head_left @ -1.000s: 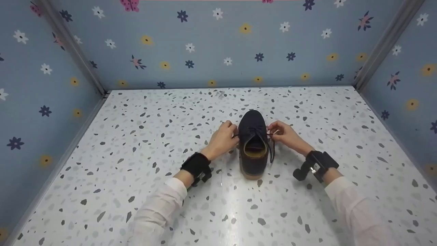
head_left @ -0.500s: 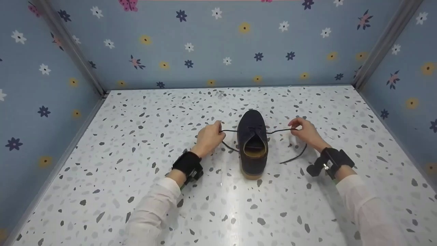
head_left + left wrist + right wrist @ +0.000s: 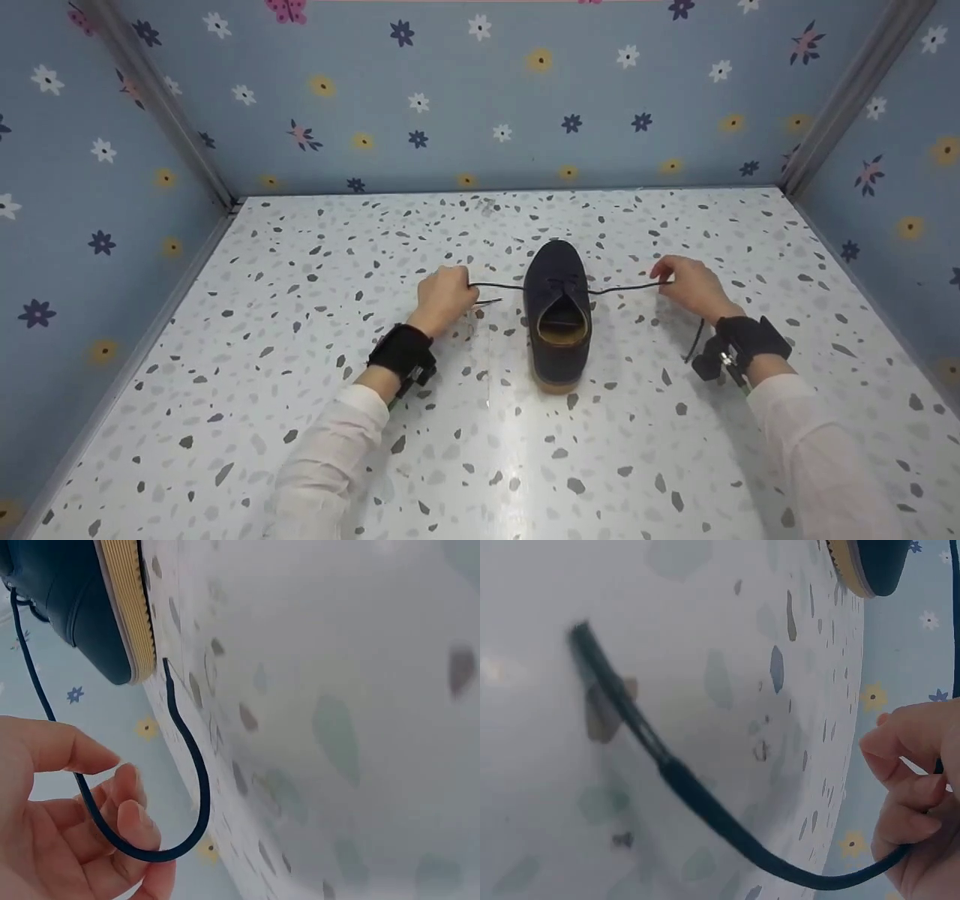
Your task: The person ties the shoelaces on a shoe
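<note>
Speckled surface [image 3: 450, 465] under shoe [image 3: 553, 262]: L hand [image 3: 444, 298] pinches lace [image 3: 496, 286] left of shoe, R hand [image 3: 694, 287] pinches it right of shoe; prob. best pulled evenly, shoe steady.

I face a white table [image 3: 225, 420] flecked with grey chips. Along its far edge I see a blue back wall [image 3: 465, 82] with white, yellow and navy flowers; a matching left panel [image 3: 60, 195] and right panel [image 3: 900, 142] flank it. Grey posts [image 3: 847, 97] meet both far corners. Light glares nearer me.
</note>
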Available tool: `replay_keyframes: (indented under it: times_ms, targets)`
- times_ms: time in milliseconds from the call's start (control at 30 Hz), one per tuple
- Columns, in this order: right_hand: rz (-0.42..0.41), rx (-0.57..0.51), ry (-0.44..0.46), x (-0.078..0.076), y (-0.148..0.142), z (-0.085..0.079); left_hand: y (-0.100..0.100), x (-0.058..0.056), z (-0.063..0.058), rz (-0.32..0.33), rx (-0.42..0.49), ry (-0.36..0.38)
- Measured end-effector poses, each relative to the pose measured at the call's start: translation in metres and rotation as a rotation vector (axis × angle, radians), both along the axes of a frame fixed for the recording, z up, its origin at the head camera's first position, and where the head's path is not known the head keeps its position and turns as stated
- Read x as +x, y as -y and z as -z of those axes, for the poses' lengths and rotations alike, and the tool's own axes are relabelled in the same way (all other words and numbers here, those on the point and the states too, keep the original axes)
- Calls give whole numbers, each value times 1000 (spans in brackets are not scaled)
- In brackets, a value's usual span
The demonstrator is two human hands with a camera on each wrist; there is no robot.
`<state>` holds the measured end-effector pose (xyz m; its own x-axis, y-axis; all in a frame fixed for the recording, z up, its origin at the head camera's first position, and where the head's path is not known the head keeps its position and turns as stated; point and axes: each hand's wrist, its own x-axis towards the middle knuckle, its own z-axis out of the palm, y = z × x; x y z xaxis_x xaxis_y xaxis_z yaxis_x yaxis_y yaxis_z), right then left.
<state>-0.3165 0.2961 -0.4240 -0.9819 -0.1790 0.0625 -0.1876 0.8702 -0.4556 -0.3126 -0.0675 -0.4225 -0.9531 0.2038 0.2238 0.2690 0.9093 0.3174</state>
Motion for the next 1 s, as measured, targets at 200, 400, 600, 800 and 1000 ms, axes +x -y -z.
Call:
replay_keyframes:
  times_ms: [200,400,600,800,1000]
  targets:
    - [-41,-22,104,-1,1,2,12,0,-6,-54,-147,155]
    - [-111,-106,148,-3,7,8,13,4,-12,-32,-181,256]
    - [-125,-140,76,1,15,2,7,9,-14,-15,-183,283]
    - [-123,-159,41,2,30,-4,-8,18,-21,21,-215,193]
    - [-149,-191,-15,5,46,-6,-28,32,-30,101,-114,19]
